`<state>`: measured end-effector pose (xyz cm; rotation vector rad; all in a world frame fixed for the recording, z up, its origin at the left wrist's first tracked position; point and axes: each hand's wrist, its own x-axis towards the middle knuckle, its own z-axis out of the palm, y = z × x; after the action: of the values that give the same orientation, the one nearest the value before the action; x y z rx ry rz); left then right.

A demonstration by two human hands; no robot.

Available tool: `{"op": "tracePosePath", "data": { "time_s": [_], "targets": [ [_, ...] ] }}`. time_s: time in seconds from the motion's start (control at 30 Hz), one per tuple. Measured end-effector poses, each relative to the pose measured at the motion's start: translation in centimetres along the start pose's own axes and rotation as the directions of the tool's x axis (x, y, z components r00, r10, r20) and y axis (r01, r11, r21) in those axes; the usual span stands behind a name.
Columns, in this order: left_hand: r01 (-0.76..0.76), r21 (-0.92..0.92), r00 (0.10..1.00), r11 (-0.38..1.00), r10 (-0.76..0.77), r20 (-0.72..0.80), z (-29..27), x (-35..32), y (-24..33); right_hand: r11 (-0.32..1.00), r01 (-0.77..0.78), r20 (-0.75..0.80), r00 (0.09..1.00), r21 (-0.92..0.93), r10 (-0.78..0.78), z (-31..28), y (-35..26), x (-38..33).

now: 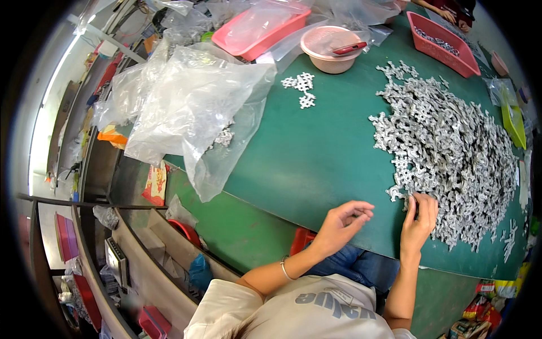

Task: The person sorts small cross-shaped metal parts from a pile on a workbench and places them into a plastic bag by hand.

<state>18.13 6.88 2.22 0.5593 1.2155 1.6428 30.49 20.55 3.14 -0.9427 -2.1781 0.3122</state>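
A large heap of small silver-grey metal parts [446, 152], each with several lobes, lies on the right of the green table [305, 164]. At the heap's near left edge is my right hand [419, 223], its thumb and fingers closed on one small metal part [407, 200], mostly hidden by the fingertips. My left hand [344, 223] hovers over the table's near edge, left of the heap. Its fingers are loosely bent, with the thumb apart and nothing visible in them. Farther back lies a small cluster of the same parts [305, 83].
Clear plastic bags [192, 107] cover the table's left end, some parts beneath them. Toward the back stand a pink tray [248, 51], a pink bowl [327, 62] holding a red-handled tool [350, 48], and a pink bin of parts [468, 68]. Another person's hands [454, 18] show at the far right.
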Motion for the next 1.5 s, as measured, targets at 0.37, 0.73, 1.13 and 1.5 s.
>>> {"op": "tracePosePath", "data": {
  "time_s": [0.37,0.73,1.13,1.5],
  "targets": [
    [-0.053,-0.012,0.999,0.999,0.053,-0.008,0.9,-0.4,1.6,0.388,-0.643,0.589,0.764,0.660,0.264,-1.5,-3.7,-2.0],
    [0.040,-0.089,0.983,0.995,-0.024,0.181,0.7,-0.4,3.2,0.432,-0.678,0.695,0.704,0.594,0.150,-3.8,-4.0,-1.4],
    [0.028,-0.163,0.996,0.986,-0.014,0.084,2.3,-1.1,5.3,0.247,-0.605,0.567,0.796,0.757,0.210,-5.3,-5.0,-1.6],
    [-0.106,-0.124,0.985,0.987,0.121,0.126,2.3,-1.8,4.9,0.436,-0.448,0.399,0.894,0.781,0.203,-6.0,-5.7,-1.3]
  ]
}}
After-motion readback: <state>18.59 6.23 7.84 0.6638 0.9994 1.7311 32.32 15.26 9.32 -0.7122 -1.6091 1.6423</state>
